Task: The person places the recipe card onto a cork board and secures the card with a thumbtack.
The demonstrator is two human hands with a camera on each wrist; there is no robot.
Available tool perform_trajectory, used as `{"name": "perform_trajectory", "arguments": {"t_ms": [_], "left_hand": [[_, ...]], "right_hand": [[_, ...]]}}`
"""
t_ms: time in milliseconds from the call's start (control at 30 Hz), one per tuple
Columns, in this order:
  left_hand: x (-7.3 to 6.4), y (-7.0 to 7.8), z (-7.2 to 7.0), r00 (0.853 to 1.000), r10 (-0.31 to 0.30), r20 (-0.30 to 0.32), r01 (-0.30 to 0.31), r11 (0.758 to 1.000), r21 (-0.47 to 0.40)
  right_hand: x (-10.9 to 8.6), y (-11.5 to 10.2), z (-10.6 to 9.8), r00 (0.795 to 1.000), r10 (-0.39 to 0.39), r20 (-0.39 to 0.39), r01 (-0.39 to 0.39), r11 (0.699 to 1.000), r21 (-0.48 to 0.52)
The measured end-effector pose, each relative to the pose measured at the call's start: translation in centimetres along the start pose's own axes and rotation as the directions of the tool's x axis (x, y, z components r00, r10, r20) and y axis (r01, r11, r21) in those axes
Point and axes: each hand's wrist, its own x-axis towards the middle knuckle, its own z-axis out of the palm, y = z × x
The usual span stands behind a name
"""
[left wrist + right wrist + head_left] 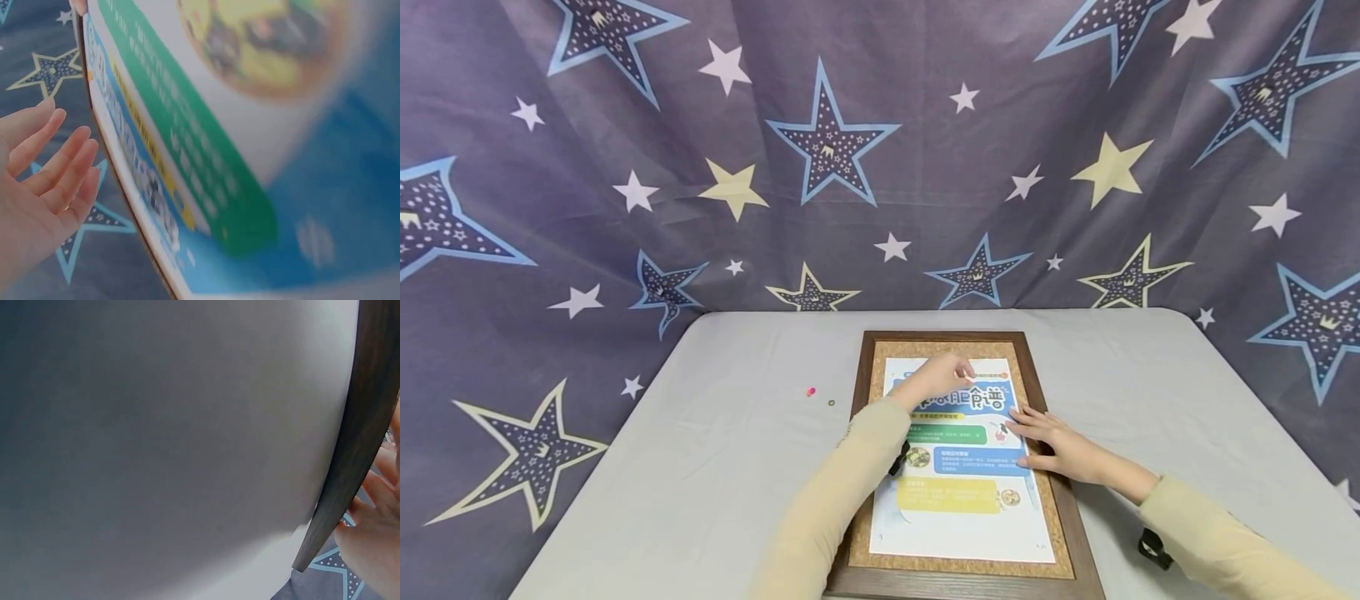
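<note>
A printed poster [955,533] in blue, green and yellow lies on a corkboard [1063,550] with a dark brown wooden frame [970,581]. Over the poster's upper part hovers my left hand [940,377], its fingers loosely bent. In the left wrist view that hand [47,181] shows nothing between thumb and fingers, beside the poster's green strip [194,137]. My right hand [1060,446] rests with spread fingers across the right side of the frame, fingertips on the poster's right edge. The right wrist view catches this hand [375,525] partly behind the frame's side.
Left of the board, a small pink-and-orange piece [810,391] and a tiny dark ring-like piece [831,402] lie on the grey-covered table [715,467]. A star-patterned curtain [850,242] hangs behind the table and along both sides.
</note>
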Motion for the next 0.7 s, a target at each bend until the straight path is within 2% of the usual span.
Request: {"name": "perform_trajectory", "arguments": {"t_ms": [200,433,700], "left_hand": [[-1.5,-1.0,-1.1,1.000,0.011,0.006,-0.011,1.000,-0.003],[-3.6,-2.3,-2.4,0.998,0.003,-0.065,-0.004,1.000,-0.014],[-5.5,-4.4,-3.4,0.994,-0.022,-0.107,0.019,1.000,-0.024]], "right_hand": [[0.0,0.0,0.0,1.000,0.002,0.006,-0.002,1.000,0.001],[0.0,0.0,0.0,1.000,0.008,0.005,-0.008,1.000,-0.005],[0.0,0.1,0.1,1.000,0.006,0.004,-0.006,1.000,-0.003]]}}
